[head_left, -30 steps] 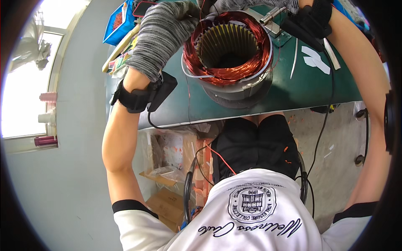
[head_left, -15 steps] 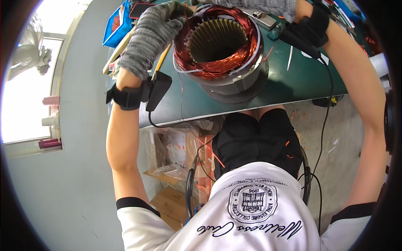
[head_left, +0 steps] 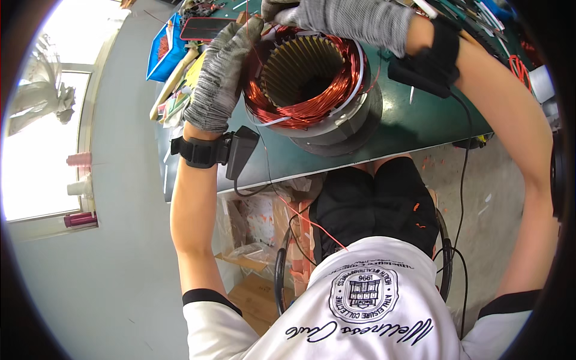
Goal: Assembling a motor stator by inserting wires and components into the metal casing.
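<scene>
A motor stator (head_left: 345, 123) with red copper windings (head_left: 300, 114) and white cord around them stands on the green table. At its far left edge my left hand (head_left: 219, 78), in a grey knitted glove, is closed, with its fingertips pinched at a thin reddish wire (head_left: 247, 8) that runs upward. My right hand (head_left: 336, 23), gloved alike, reaches across the far rim of the stator. Its fingers are curled in close beside the left fingertips; what they hold is hidden. Black straps with small black boxes sit on both wrists.
A blue bin (head_left: 168, 51) stands at the table's far left, beside a dark flat device with a red edge (head_left: 207, 29). Tools and loose pieces lie at the far right. A red wire (head_left: 312, 222) hangs down over my lap. Cardboard boxes (head_left: 255, 294) stand below the table.
The stator appears tilted and shifted slightly left. My right hand has moved left, toward the left fingertips. My left hand has turned more upright, and the hanging red wire now reaches my shirt.
</scene>
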Available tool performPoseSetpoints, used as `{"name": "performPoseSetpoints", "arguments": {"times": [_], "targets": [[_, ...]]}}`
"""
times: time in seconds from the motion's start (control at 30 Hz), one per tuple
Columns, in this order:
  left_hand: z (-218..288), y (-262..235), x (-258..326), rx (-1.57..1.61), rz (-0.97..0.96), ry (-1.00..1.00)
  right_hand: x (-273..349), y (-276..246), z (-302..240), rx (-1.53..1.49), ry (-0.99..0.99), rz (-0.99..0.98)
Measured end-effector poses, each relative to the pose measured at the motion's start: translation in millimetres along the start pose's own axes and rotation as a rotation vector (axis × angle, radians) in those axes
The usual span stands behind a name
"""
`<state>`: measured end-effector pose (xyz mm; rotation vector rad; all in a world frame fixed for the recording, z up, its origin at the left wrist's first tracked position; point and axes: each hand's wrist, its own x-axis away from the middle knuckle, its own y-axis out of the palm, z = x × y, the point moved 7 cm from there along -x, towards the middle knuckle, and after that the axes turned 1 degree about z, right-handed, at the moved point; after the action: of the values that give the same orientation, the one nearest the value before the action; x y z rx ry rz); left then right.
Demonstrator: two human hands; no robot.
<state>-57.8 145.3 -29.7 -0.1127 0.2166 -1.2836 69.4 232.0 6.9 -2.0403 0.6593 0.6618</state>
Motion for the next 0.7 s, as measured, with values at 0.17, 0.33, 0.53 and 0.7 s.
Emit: {"name": "performPoseSetpoints", "arguments": {"times": [0.17, 0.33, 0.53, 0.7], "targets": [[19, 17, 1, -0.337, 0.028, 0.213, 2, -15, -22, 0.198, 0.067, -0.014], [6, 12, 10, 0.019, 0.078, 0.03, 10, 13, -20, 0.417, -0.03, -0.163], [8, 13, 14, 0.118, -0.03, 0.036, 28, -22, -37, -0.082, -0.393, 0.245], [7, 31, 18, 0.136, 0.093, 0.007, -2, -5, -21, 0.179, -0.118, -0.268]]}}
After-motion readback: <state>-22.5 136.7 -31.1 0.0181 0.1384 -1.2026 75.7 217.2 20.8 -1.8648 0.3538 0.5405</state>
